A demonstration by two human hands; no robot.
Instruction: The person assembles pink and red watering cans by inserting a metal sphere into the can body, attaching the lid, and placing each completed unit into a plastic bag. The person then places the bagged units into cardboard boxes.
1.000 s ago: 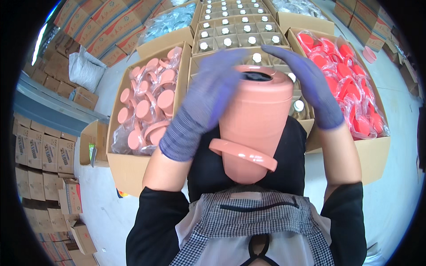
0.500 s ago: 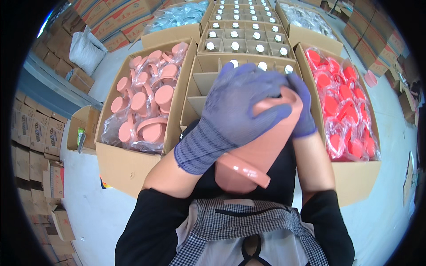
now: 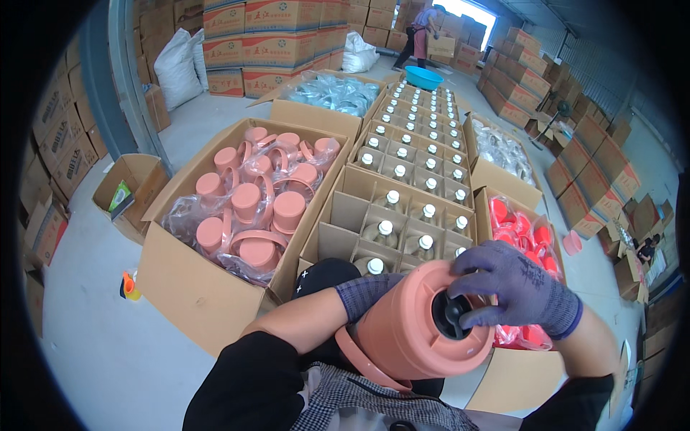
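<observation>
A pink thermos flask casing (image 3: 392, 334) lies tilted over my lap, its round base turned up toward me. In the middle of that base sits a black round plug (image 3: 451, 314) with a raised grip bar. My right hand (image 3: 514, 284), in a purple-grey glove, pinches the plug with curled fingers and thumb. The gloved left hand (image 3: 366, 293) reaches behind the casing and holds it from the far side; its fingers are hidden there. A pink handle (image 3: 365, 363) curves along the casing's near side.
In front stands a divided carton (image 3: 338, 215) of glass liners with white caps, with more cartons behind. A box of pink lids and cups (image 3: 248, 201) is at left, red ones (image 3: 521, 233) at right. A person (image 3: 424, 36) stands far back beside a blue basin (image 3: 424, 77).
The casing has been turned so its base faces me. My right hand has come round onto the black plug; the left has gone behind the casing. The view has lifted toward the room.
</observation>
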